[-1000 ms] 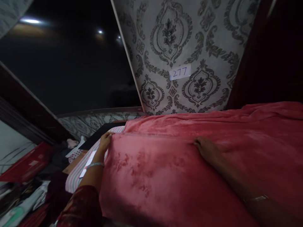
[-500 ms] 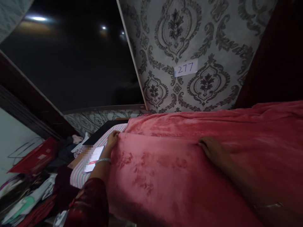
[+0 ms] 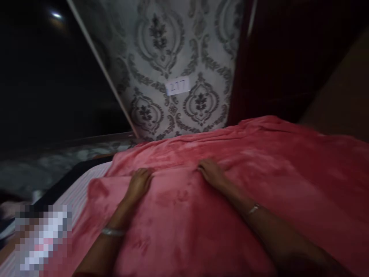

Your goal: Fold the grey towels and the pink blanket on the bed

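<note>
Compared with half a second earlier, the left hand (image 3: 140, 182) sits farther in from the blanket's left corner and closer to the right hand (image 3: 211, 172); that corner now flops loose, and the view has swung rightward. The blanket (image 3: 164, 219) is plush and pinkish red, paler on the front fold with darker, blurred floral marks, and lies spread before the patterned wall (image 3: 184, 57), its left side over a striped sheet (image 3: 83, 186). The right fingers are curled closed on the fold's edge. The left fingers bend down over that edge, but blur means I cannot tell how firmly they grip. Pixelation masks an object at lower left; the blanket's near side runs out of frame.
</note>
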Demonstrator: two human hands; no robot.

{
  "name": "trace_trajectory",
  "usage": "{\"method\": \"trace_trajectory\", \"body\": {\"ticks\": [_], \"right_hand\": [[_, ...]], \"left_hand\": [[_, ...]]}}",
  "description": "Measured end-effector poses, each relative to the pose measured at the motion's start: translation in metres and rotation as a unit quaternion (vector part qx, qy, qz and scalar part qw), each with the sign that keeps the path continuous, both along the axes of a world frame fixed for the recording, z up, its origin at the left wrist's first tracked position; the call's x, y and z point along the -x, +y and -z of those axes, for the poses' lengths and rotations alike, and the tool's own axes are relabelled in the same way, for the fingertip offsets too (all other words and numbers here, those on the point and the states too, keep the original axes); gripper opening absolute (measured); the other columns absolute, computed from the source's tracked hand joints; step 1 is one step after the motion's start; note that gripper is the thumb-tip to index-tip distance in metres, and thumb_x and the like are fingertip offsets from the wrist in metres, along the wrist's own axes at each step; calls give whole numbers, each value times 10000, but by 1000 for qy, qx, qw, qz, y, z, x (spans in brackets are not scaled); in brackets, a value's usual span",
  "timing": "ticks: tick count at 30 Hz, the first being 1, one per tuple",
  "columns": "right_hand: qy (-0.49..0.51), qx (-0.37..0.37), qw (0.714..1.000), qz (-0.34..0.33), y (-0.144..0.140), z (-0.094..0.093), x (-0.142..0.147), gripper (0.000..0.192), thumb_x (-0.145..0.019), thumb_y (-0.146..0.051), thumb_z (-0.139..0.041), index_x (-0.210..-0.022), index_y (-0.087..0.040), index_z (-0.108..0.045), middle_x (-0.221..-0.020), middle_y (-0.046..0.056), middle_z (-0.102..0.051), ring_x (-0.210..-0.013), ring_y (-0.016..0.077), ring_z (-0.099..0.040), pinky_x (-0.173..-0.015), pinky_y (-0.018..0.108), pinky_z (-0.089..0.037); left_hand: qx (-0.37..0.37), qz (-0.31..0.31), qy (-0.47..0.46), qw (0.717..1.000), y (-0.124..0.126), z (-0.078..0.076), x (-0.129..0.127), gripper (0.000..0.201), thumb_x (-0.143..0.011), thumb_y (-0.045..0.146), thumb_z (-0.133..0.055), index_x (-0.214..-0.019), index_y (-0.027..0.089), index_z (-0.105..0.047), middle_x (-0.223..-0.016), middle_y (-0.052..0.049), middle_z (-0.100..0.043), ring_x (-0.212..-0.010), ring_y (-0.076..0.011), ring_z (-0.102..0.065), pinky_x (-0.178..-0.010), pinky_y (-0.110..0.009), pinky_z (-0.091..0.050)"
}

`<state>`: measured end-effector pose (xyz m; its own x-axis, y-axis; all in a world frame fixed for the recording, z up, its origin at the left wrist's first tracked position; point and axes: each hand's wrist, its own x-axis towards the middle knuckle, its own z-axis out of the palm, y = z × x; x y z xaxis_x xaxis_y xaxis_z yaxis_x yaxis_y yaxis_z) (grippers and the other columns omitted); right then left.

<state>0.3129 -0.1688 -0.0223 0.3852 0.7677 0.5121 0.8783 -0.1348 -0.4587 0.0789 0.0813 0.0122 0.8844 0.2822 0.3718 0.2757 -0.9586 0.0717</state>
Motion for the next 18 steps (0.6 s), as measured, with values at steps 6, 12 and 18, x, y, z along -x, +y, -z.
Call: {"method": "trace_trajectory", "body": {"ticks": [6, 12, 18], "right_hand": [[-23, 24, 999, 24, -1, -14, 0, 125, -940, -216, -512, -899, -248, -626, -962, 22, -669, -924, 200, -620, -851, 320, -499], [-23, 21, 998, 54, -19, -17, -19, 194, -954, -221, -472, -999, -275, -653, -1040, 4, -673, -987, 190, -612, -895, 324, -490], [-8, 30, 981, 190, -95, -12, -97, 259, -929, -191, -489, -1087, -237, -689, -1147, 76, -684, -1087, 222, -605, -1002, 372, -454]], "left_hand": [[-71, -91, -100, 988, 13, 12, -8, 349, -936, 330, -316, -871, 216, -639, -825, -102, -641, -832, -273, -608, -741, -382, -465], [-80, -155, -123, 977, 4, 3, -3, 383, -940, 404, -265, -869, 231, -599, -830, -105, -597, -821, -294, -592, -635, -380, -440], [-38, -140, -163, 976, -3, -3, 2, 307, -838, 390, -330, -884, 306, -621, -805, -96, -580, -859, -349, -583, -637, -439, -456]]}}
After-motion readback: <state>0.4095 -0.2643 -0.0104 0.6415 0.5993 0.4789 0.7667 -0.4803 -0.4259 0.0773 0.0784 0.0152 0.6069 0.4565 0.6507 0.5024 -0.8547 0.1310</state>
